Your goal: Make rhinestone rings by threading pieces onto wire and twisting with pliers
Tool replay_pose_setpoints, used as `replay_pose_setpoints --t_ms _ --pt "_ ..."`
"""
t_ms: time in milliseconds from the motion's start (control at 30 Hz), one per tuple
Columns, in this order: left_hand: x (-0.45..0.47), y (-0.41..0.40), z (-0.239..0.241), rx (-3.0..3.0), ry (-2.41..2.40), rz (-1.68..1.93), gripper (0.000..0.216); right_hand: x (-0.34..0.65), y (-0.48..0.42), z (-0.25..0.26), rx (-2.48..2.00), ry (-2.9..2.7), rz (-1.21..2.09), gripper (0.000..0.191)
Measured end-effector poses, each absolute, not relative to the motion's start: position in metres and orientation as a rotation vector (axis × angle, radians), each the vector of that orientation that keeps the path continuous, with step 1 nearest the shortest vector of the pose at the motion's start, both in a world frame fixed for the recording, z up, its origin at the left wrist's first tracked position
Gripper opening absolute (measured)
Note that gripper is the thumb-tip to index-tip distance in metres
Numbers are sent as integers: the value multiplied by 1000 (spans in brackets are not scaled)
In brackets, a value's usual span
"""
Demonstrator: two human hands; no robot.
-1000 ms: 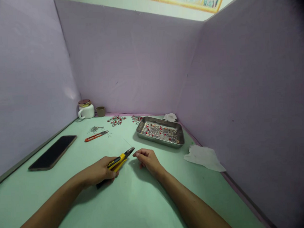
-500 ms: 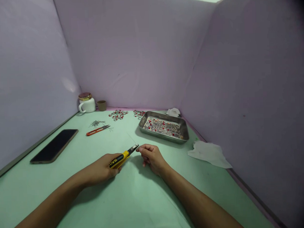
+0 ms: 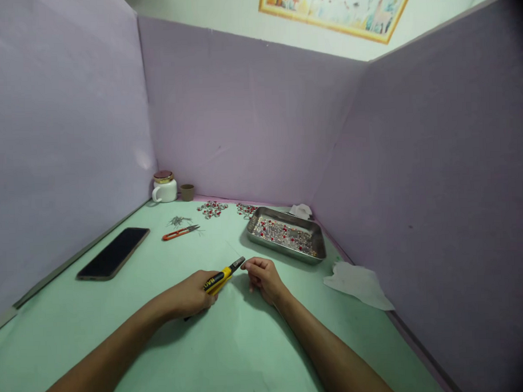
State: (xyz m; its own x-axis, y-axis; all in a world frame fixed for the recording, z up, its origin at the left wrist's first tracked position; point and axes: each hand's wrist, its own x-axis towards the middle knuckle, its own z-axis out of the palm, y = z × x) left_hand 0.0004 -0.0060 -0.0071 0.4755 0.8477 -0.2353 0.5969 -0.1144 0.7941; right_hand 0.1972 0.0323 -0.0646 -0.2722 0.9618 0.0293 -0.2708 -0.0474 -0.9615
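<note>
Yellow-handled pliers [image 3: 218,280] are gripped firmly in the left hand [image 3: 188,294], nose pointing at the right hand [image 3: 264,279], whose fingers [image 3: 255,266] curl loosely, nearly closed, just beside the pliers' tip; whether they pinch anything fine cannot be confirmed. Work in hand: pliers and fingertips brought together above the green table top [image 3: 258,356]. Beyond them lie a stainless steel tray [image 3: 289,253] of red and silver beads, loose beaded pieces [image 3: 213,209], orange-handled thread snips [image 3: 180,234], a pile of thin pins [image 3: 179,221] and a phone [image 3: 113,254].
</note>
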Motion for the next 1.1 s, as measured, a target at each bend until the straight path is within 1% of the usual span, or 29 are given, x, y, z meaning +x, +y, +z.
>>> replay_pose_setpoints --t_ms 167,667,1100 --pt "-2 -7 -11 1798 1188 368 27 197 30 -64 -883 -1188 1528 18" --pt "-1 -4 -10 1771 1161 323 16 197 31 -65 -859 -1199 1520 17" --pt "0 -5 -8 1824 1219 295 26 198 29 -64 -876 -1202 1507 17"
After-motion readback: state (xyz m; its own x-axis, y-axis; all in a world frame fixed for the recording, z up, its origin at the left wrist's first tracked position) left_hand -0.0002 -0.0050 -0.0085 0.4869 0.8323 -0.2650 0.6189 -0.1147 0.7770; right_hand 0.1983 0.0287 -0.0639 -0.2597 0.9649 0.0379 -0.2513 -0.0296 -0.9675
